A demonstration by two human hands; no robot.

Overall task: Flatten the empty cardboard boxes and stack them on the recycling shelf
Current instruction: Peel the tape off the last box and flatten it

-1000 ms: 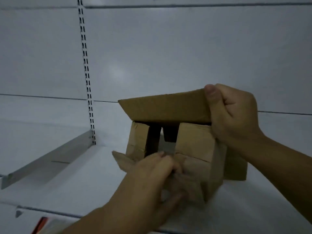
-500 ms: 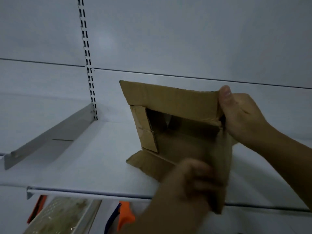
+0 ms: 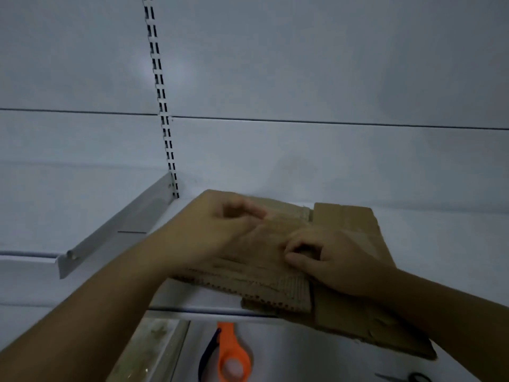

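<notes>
The cardboard box (image 3: 344, 235) lies squashed flat on the white shelf (image 3: 446, 244). Its near corner sticks out over the front edge of the shelf. Both hands are on top of the box. The left hand (image 3: 220, 232) rests on the far left part, but it is blurry, so I cannot tell if it is open or holding on. The right hand (image 3: 330, 257) sits near the middle with its fingers curled, and I cannot tell if it pinches the cardboard. Below the shelf lies an orange handle (image 3: 232, 357). A metal bracket (image 3: 118, 227) sticks out on the left.
</notes>
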